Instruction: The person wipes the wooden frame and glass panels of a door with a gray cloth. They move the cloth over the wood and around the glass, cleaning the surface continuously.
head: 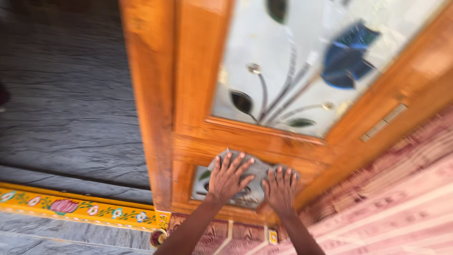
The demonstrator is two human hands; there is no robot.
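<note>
Both hands, left hand (228, 178) and right hand (280, 188), press a grey cloth (257, 177) flat against the wooden door's (198, 94) lower glass panel (200, 182), fingers spread. The cloth stretches sideways across the panel, under the big flowered glass pane (302, 61); a painted yellow threshold (75, 208) lies to the left.

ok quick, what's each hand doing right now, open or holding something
Left hand: open, fingers spread, pressed flat on the crumpled grey cloth against the wooden door's lower glass panel.
Right hand: open, flat on the same cloth.

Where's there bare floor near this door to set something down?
The grey stone floor left of the wooden door lies bare up to the yellow painted threshold. The pink patterned floor right of the door is bare too. It is crowded at the lower panel: left hand and right hand press a grey cloth.
</note>
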